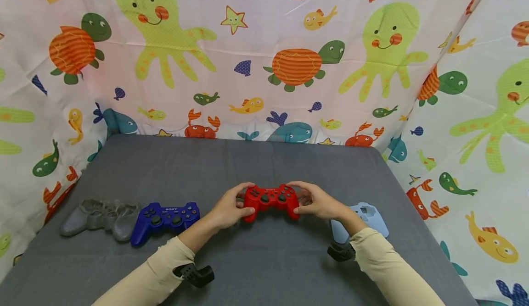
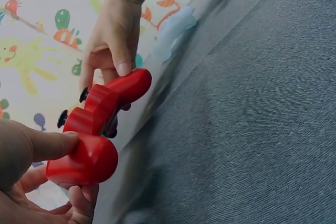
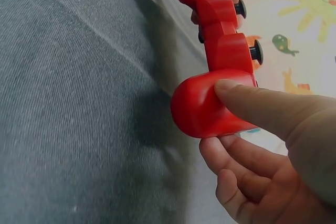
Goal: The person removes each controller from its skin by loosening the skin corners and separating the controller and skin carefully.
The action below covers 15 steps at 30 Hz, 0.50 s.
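Observation:
A red game controller (image 1: 270,197) is held in the air above the grey table, its buttons and two black thumbsticks facing up. My left hand (image 1: 229,207) pinches its left grip, thumb on the near side and fingers beneath, as the left wrist view shows. At the other end my right hand (image 1: 320,200) pinches the right grip the same way; in the right wrist view its thumb (image 3: 252,100) presses on the rounded red handle. Close by my left forearm lies a blue controller (image 1: 165,219). Partly hidden under my right wrist is a light blue controller-shaped cover (image 1: 372,219).
Left of the blue controller, a grey controller-shaped cover (image 1: 103,218) lies near the left edge of the grey table (image 1: 256,260). Curtains (image 1: 248,35) printed with sea animals hang behind the table and along both sides.

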Tool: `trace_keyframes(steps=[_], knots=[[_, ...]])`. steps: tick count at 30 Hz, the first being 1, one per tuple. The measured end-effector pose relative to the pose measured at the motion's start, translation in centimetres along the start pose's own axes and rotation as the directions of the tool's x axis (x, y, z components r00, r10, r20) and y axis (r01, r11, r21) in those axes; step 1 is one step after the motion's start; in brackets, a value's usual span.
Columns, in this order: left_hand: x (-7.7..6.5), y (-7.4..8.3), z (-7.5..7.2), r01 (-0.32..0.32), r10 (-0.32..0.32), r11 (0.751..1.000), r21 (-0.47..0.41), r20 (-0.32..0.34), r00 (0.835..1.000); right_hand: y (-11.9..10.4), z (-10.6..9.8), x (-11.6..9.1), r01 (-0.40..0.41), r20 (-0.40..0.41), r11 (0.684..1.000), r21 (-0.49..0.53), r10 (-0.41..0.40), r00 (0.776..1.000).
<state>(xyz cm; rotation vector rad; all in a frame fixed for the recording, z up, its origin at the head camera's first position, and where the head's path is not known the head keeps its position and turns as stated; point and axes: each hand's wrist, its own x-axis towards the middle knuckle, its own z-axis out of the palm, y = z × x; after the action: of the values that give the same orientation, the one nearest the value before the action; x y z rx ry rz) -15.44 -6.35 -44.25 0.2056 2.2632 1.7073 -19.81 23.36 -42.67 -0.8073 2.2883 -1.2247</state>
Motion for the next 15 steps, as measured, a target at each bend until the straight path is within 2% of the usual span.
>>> trace_keyframes(steps=[9, 15], knots=[[-0.1, 0.0, 1.3, -0.023, 0.023, 1.000, -0.008, 0.051, 0.998, 0.2, -0.8, -1.6, -0.009, 0.016, 1.000, 0.022, 0.008, 1.000], [0.1, 0.1, 2.3, -0.039, 0.038, 0.999, 0.004, 0.077, 0.996, 0.6, -1.3, -2.7, -0.012, 0.020, 1.000, -0.022, 0.013, 1.000]])
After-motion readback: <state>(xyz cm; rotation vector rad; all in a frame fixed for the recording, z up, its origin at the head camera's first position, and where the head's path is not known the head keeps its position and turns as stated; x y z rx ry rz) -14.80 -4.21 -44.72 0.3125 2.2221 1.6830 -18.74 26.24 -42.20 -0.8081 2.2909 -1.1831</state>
